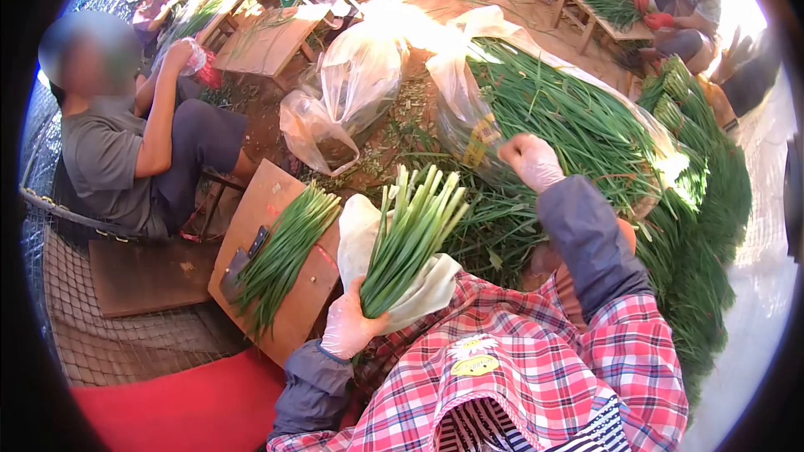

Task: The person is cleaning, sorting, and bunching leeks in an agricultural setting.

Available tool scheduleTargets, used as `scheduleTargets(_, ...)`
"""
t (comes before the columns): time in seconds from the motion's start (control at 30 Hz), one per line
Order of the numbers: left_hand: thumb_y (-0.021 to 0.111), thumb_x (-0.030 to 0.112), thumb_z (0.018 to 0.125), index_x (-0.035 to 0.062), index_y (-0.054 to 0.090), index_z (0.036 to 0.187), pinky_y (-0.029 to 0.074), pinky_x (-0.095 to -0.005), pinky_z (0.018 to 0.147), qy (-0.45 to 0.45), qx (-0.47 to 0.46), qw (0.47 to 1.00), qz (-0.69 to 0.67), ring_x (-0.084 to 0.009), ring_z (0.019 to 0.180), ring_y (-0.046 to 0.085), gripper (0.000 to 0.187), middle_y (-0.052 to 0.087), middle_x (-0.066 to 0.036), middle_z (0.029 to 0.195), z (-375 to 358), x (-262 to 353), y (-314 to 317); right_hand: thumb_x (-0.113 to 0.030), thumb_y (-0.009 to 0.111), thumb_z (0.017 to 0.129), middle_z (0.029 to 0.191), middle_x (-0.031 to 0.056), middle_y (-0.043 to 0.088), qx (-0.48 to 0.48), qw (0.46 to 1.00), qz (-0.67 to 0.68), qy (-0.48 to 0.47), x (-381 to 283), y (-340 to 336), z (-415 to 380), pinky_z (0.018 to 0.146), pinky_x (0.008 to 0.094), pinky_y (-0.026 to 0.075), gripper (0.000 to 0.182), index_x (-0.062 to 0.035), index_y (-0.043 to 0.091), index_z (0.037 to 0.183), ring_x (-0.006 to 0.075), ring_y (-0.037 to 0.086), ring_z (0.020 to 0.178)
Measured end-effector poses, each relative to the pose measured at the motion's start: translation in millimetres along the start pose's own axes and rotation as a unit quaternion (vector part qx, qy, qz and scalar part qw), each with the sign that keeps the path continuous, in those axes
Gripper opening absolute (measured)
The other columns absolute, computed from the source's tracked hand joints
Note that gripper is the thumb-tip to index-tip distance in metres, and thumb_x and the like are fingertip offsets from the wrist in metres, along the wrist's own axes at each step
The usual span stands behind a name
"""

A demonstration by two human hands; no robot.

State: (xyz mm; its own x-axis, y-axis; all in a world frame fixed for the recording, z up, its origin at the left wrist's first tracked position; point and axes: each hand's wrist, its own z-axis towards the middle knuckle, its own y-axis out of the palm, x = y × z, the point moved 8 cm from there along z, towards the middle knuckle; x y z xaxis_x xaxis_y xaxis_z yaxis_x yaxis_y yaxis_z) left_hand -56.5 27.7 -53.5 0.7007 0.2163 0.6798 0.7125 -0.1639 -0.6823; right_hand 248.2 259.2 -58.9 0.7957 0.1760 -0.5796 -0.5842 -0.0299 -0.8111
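Note:
My left hand [353, 323], in a thin clear glove, is wrapped round a bunch of green stalks [408, 243] with pale ends pointing up and away from me. A whitish cloth [425, 291] lies under and beside that bunch. To the right, my gloved right hand [533, 161] is closed over the edge of a large heap of long green stalks [561, 109]; what its fingers hold, if anything, is too small to make out. Another bunch [287, 253] lies on a small wooden table [236, 272] at my left, beside a knife [248, 258].
Clear plastic bags [356, 88] stand ahead on the littered ground. A person [105, 146] sits at the left, and another person's red-gloved hands [657, 20] are at a table at the upper right. More stalks [712, 201] are piled along the right side.

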Motion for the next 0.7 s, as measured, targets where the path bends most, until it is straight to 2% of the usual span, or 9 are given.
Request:
scheduleTargets(0.03,0.069,0.018,0.066,0.0034,0.045,0.120,0.049,-0.0429,0.072,0.006,0.015,0.999,0.027,-0.0390,0.083,0.061,0.061,0.062,-0.023,0.086,-3,-4,-2,-0.037,0.058,0.080,0.076,0.0165,0.063,-0.209,0.969,-0.115,0.059,4,15,-4,0.068,0.0397,0.047,0.034,-0.0043,0.067,0.080,0.0338,0.060,0.073)
scheduleTargets(0.13,0.068,0.016,0.065,0.0057,0.046,0.120,0.048,-0.0443,0.069,0.005,0.041,0.993,0.112,-0.0387,0.079,0.061,0.060,0.062,-0.022,0.084,-1,1,-8,-0.038,0.060,0.079,0.072,0.0154,0.062,-0.242,0.968,-0.027,0.055,-41,-2,-18,0.069,0.0385,0.047,0.034,-0.0052,0.068,0.079,0.0330,0.060,0.074)
scheduleTargets(0.23,0.068,0.013,0.065,0.0077,0.047,0.120,0.048,-0.0448,0.067,-0.009,0.020,0.985,0.173,-0.0371,0.077,0.061,0.060,0.062,-0.021,0.084,5,10,-5,-0.016,0.068,0.071,0.099,0.0082,0.062,-0.092,0.928,0.075,-0.352,-132,-8,-32,0.083,0.0374,0.046,0.030,-0.0124,0.064,0.100,0.0290,0.057,0.095)
scheduleTargets(0.33,0.070,0.013,0.063,0.0087,0.047,0.120,0.048,-0.0448,0.066,0.014,0.013,0.976,0.215,-0.0361,0.076,0.062,0.062,0.063,-0.019,0.084,7,12,-1,-0.019,0.067,0.066,0.088,0.0024,0.063,-0.061,0.883,-0.037,-0.464,-180,16,-65,0.079,0.0351,0.046,0.025,-0.0194,0.067,0.091,0.0223,0.059,0.090)
scheduleTargets(0.43,0.070,0.012,0.062,0.0088,0.046,0.121,0.048,-0.0448,0.066,0.042,0.012,0.971,0.236,-0.0360,0.075,0.062,0.064,0.062,-0.018,0.083,6,15,-3,-0.020,0.060,0.066,0.068,0.0015,0.062,-0.088,0.859,-0.192,-0.467,-170,64,-67,0.069,0.0343,0.047,0.006,-0.0197,0.066,0.069,0.0218,0.061,0.072)
scheduleTargets(0.5,0.070,0.011,0.062,0.0087,0.046,0.122,0.048,-0.0445,0.066,0.018,0.015,0.971,0.239,-0.0358,0.075,0.062,0.065,0.062,-0.018,0.084,1,7,-11,-0.016,0.060,0.068,0.069,0.0088,0.062,0.015,0.907,-0.097,-0.410,-143,29,-34,0.060,0.0373,0.049,0.010,-0.0137,0.068,0.073,0.0259,0.061,0.066)
scheduleTargets(0.57,0.070,0.010,0.061,0.0089,0.046,0.123,0.049,-0.0437,0.066,0.001,0.028,0.974,0.227,-0.0354,0.077,0.062,0.067,0.062,-0.017,0.085,-8,-2,-21,-0.019,0.057,0.077,0.072,0.0089,0.065,0.044,0.956,-0.168,-0.235,-79,-3,8,0.065,0.0384,0.050,0.014,-0.0167,0.069,0.083,0.0273,0.064,0.067)
scheduleTargets(0.63,0.070,0.009,0.060,0.0094,0.046,0.123,0.049,-0.0432,0.066,0.009,0.049,0.974,0.222,-0.0353,0.077,0.062,0.068,0.062,-0.017,0.086,-16,-9,-28,-0.026,0.060,0.079,0.086,0.0115,0.067,-0.284,0.844,-0.448,-0.076,-16,34,9,0.078,0.0412,0.047,0.023,-0.0148,0.067,0.098,0.0280,0.064,0.085)
scheduleTargets(0.7,0.071,0.007,0.060,0.0105,0.047,0.123,0.048,-0.0425,0.065,0.046,0.089,0.972,0.213,-0.0341,0.077,0.061,0.068,0.062,-0.015,0.086,-15,-11,-30,-0.027,0.063,0.078,0.094,0.0131,0.066,-0.221,0.933,-0.259,-0.119,-38,25,7,0.082,0.0405,0.045,0.034,-0.0141,0.062,0.109,0.0277,0.062,0.091)
